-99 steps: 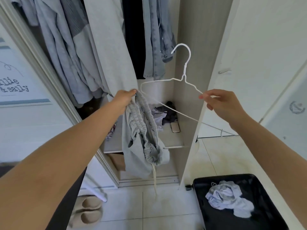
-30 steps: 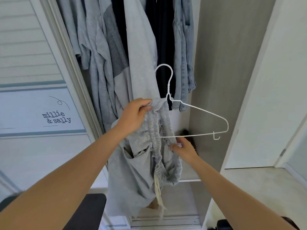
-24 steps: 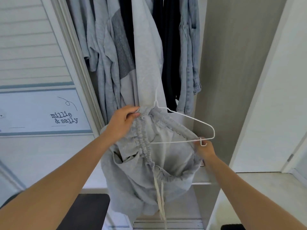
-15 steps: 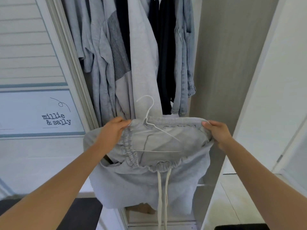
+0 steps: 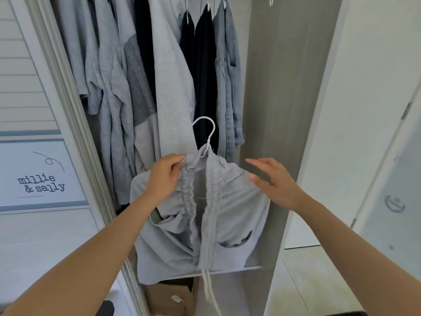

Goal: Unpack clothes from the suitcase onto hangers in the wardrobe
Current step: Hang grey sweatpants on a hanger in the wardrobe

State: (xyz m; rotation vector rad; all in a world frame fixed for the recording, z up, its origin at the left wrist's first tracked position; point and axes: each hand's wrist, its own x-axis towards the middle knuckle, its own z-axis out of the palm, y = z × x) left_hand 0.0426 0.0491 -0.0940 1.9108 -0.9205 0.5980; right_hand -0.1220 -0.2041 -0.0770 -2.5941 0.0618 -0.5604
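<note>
Left hand [image 5: 165, 179]: pinches the gathered waistband just beside the hanger's neck, thumb and fingers curled round the bunched cloth.
Right hand [image 5: 279, 184]: holds nothing, its fingers straight and a little spread. It is at the right shoulder of the garment, and I cannot tell whether the palm touches the fabric.
Grey shorts [image 5: 230, 220]: draped over the hanger and held up in front of the open wardrobe, lower than the hanging clothes. The elastic waist is ruched into two ridges running down from the neck, and a pocket gapes on each side.
Hanger [image 5: 206, 133]: white wire. Only the hook and the twisted neck show above the waistband, and the rest is under the cloth. The hook hangs on nothing and stands against the dark garments behind it.
Drawstring [image 5: 208, 288]: pale cords fall from the middle of the shorts and dangle past the hem.
Wardrobe [image 5: 273, 87]: open, with its wood-grain side panel to the right of the shorts.
Hanging clothes [image 5: 166, 65]: pale grey pieces to the left, two black ones in the middle and a denim piece at the right end, all on hangers higher up.
Cardboard box [image 5: 173, 295]: low inside the wardrobe, behind the hem of the shorts.
Sign [image 5: 41, 183]: on the left, reading "millie & sally".
</note>
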